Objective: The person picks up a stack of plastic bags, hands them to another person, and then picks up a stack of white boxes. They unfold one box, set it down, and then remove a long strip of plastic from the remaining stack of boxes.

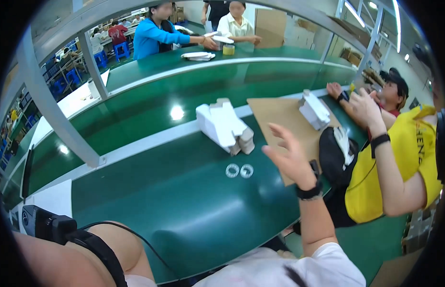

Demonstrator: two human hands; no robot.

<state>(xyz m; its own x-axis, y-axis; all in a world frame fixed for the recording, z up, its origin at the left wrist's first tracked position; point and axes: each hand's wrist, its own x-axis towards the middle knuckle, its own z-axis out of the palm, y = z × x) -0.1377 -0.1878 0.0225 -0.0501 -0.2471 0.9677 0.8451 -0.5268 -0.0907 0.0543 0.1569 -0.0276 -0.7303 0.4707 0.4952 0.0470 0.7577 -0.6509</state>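
Observation:
My right hand (292, 158) is raised above the green worktable (184, 205), its fingers apart and nothing in them. A black band circles that wrist. To its left, two small clear rings (239, 171) lie side by side on the table. Just beyond the rings rests a bundle of folded white cartons (223, 126). My left arm (55, 258) fills the lower left corner, bent close to the camera. Strapped on it is a black camera-like device (45, 220) with a cable. My left hand itself is out of the picture.
Brown cardboard (275, 115) lies on the table at right, bearing more white cartons (314, 111). A person in a yellow vest (390, 167) sits close on my right, beside a black bag (332, 153). A metal post (65, 105) rises at left. People work across the green conveyor (151, 107).

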